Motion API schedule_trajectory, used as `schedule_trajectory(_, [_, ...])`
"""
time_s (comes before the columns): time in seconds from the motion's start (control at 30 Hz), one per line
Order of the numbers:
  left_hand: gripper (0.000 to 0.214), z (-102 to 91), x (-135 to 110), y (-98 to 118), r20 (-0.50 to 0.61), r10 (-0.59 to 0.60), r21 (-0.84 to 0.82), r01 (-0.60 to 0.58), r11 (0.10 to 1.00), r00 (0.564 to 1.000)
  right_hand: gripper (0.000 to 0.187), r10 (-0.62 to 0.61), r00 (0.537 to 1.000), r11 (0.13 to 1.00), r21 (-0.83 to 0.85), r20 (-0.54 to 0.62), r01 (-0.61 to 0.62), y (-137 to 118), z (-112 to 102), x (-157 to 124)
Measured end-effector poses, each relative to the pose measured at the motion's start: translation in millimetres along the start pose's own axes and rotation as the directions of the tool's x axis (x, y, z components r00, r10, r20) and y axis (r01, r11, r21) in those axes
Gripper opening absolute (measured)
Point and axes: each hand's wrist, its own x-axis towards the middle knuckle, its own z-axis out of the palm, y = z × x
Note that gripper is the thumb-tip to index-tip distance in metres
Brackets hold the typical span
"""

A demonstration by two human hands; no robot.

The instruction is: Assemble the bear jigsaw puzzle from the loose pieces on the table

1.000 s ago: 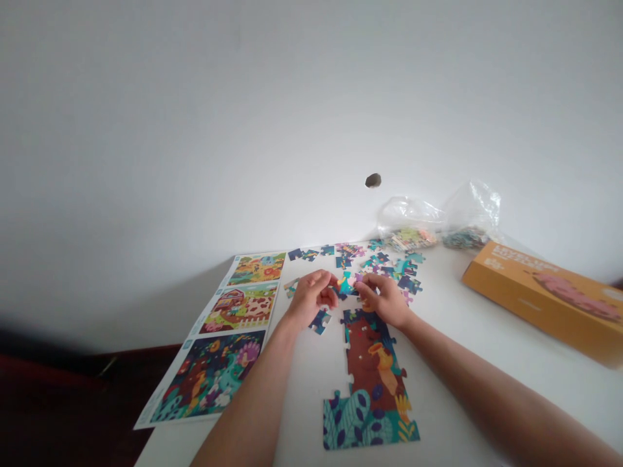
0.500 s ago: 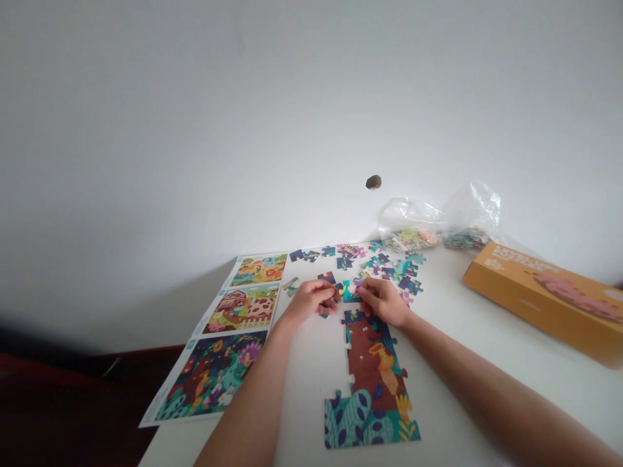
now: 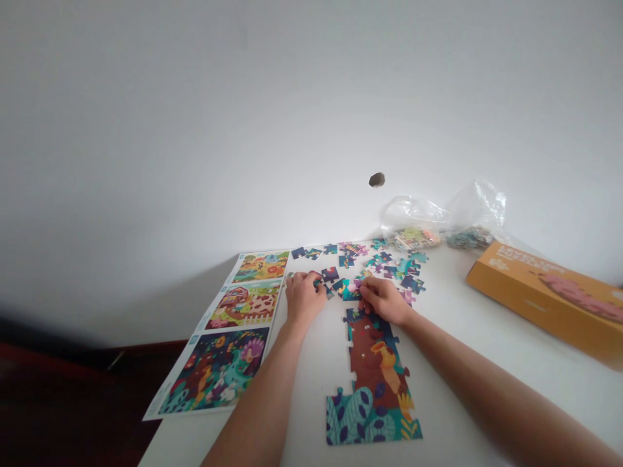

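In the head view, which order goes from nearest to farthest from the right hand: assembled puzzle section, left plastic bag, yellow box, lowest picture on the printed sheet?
From the right hand:
1. Assembled puzzle section: directly below the hand.
2. Left plastic bag and yellow box: too close to call; bag behind, box rightward.
3. Lowest picture: far left, beyond the left hand.

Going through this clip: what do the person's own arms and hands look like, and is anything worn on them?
Both forearms are bare, with no sleeve in view. The left hand and right hand are ungloved, and no watch or bracelet shows. A small ring would be hard to make out.
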Motion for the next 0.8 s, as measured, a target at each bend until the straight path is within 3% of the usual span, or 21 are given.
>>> schedule_trajectory(0.23, [0.046, 0.8, -5, 7, 0.132, 0.261, -0.147, -0.241, 0.959, 0.956, 0.026, -0.015, 1.0, 0.999, -0.041, 0.009, 0.015, 2, -2, 0])
schedule_trajectory(0.37, [0.055, -4.1, -10, 12, 0.165, 0.18, 0.015, -0.185, 0.983, 0.97, 0.027, -0.006, 1.0, 0.999, -0.051, 0.019, 0.007, 4, -2, 0])
schedule_trajectory(0.57, [0.06, -4.8, -10, 10, 0.141, -0.047, 0.184, 0.02, 0.983, 0.989, 0.027, -0.002, 1.0, 0.998, -0.065, 0.014, 0.003, 3, -2, -1])
schedule_trajectory(0.63, [0.063, -3.2, -10, 9, 0.145, -0.038, 0.187, 0.01, 0.982, 0.989, 0.026, 0.002, 1.0, 0.998, -0.066, 0.016, -0.001, 3, -2, -1])
schedule_trajectory(0.8, [0.058, 1.1, -10, 9, 0.203, 0.112, 0.114, -0.137, 0.984, 0.973, 0.026, -0.002, 1.0, 0.997, -0.077, 0.016, 0.003, 4, -2, 1])
